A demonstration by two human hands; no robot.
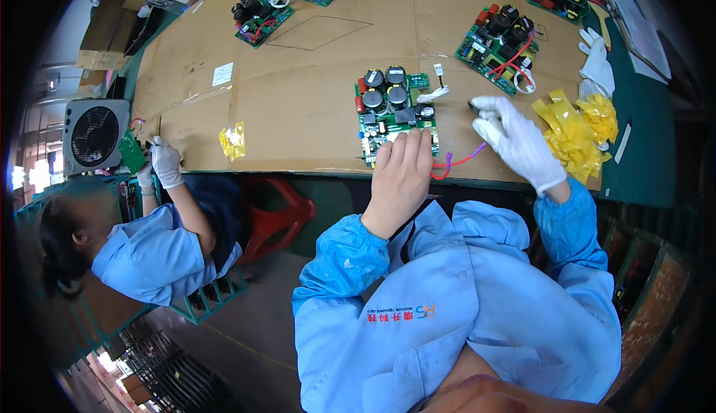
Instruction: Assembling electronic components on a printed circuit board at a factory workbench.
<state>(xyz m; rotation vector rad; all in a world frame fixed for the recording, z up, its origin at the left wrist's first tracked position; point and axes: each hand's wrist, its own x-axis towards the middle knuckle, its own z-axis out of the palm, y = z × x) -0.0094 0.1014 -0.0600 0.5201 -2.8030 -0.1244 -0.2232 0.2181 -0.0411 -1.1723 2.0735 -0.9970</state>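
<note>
the board [384, 126] lies flat under the left hand [403, 163], whose bare fingers rest over its near edge; i cannot tell whether they pinch it. the gloved right hand [514, 143] is half curled, just right of the board and clear of it; whether its fingers grasp anything is unclear. the work looks partly done: beyond the left fingers the cans [395, 75] sit mounted, while a red wire [468, 159] between the hands trails loose; what remains cannot be told. counted: five boards on the table [298, 115], one more by a co-worker's hands [165, 161] far left of these fingers, four large cans on the nearest board.
</note>
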